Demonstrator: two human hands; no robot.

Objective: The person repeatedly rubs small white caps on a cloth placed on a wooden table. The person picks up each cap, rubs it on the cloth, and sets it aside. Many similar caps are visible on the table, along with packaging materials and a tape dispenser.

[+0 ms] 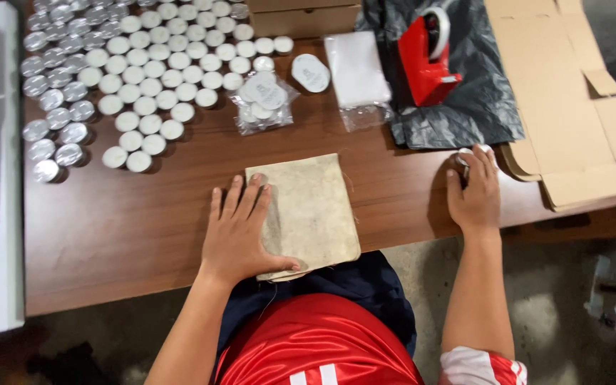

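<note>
Rows of small round white candles in silver metal cups (144,71) fill my brown wooden table's (108,228) far side, beside a red plastic tape dispenser (425,60) on crumpled black plastic sheeting (465,107).

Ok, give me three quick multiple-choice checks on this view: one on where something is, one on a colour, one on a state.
1. Where does the left hand rest?
A. on the beige cloth pouch
B. on the flat cardboard box
C. on the tea lights

2. What colour is the tape dispenser?
A. blue
B. red
C. green

3. How does the cardboard box by the right hand lie?
A. taped shut
B. standing upright, filled
C. unfolded flat

Answers:
1. A, since the palm and fingers lie flat on the pouch's left part at the near edge of the wooden table.
2. B, as its body is bright red against the black plastic bag.
3. C, because its flaps are spread out flat on the table's right end.
</note>
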